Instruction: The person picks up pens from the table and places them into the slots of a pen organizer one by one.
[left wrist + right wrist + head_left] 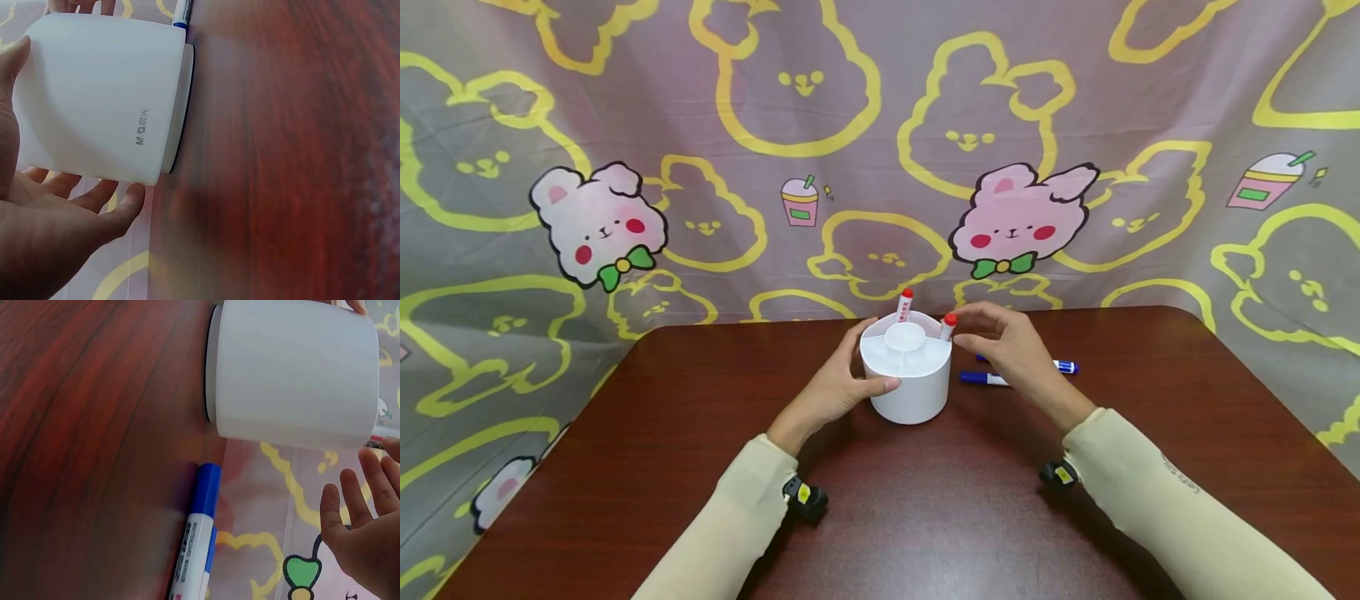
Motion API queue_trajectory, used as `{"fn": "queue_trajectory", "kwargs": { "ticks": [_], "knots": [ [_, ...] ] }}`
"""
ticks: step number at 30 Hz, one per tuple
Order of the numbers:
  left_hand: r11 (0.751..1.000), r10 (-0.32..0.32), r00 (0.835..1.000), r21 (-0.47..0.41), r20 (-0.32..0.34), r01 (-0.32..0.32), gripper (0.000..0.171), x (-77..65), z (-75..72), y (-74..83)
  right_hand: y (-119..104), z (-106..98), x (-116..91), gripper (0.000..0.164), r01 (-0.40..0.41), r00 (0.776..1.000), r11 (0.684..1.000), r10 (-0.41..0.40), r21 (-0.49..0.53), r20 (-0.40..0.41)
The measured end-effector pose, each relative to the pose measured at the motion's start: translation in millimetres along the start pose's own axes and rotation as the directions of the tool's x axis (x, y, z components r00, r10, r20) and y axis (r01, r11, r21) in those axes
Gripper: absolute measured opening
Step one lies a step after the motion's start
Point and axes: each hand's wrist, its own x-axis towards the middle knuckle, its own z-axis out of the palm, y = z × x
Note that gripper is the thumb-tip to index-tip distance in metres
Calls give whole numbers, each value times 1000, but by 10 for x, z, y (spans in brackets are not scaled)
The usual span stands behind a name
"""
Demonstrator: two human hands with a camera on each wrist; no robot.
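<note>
A round white pen holder (910, 400) with several compartments stands on the table. My left hand (829, 387) grips it from the left, thumb across the front and fingers round the side. At the right rim, my right hand (1021, 348) pinches a red-capped whiteboard marker (948, 328) between thumb and index finger. That marker leans in the right compartment, its lower part hidden by the wall. Another red-capped marker (905, 306) stands at the back of the holder. The right hand's other fingers spread away from the holder in the right wrist view.
Two blue-capped markers lie on the dark wooden table (925, 517) to the right of the holder, partly behind the right hand; the nearer blue-capped marker (195, 540) shows in the right wrist view. A patterned curtain (880, 183) hangs behind the table's back edge.
</note>
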Motion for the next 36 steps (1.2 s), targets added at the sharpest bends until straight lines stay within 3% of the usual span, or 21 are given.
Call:
{"fn": "queue_trajectory", "kwargs": {
  "ticks": [6, 19, 30, 36],
  "knots": [
    [1000, -1, 1000, -27, 3, 1, 101, -1, 13, 8, 17, -146, -54, 36, -35, 999, 999, 35, 8, 12],
    [999, -16, 1000, 52, -17, 17, 103, -12, -9, 7, 144, -529, -227, 39, -32, 999, 996, 32, -88, -6],
    [1000, -6, 1000, 1, -16, 6, 95, -17, 2, 12, 301, -802, -341, 39, -74, 997, 973, 70, -218, -26],
    [999, 27, 1000, -37, 3, -27, 92, -14, -5, -5, 454, -945, -373, 39, -153, 988, 948, 145, -280, -48]
  ]
}}
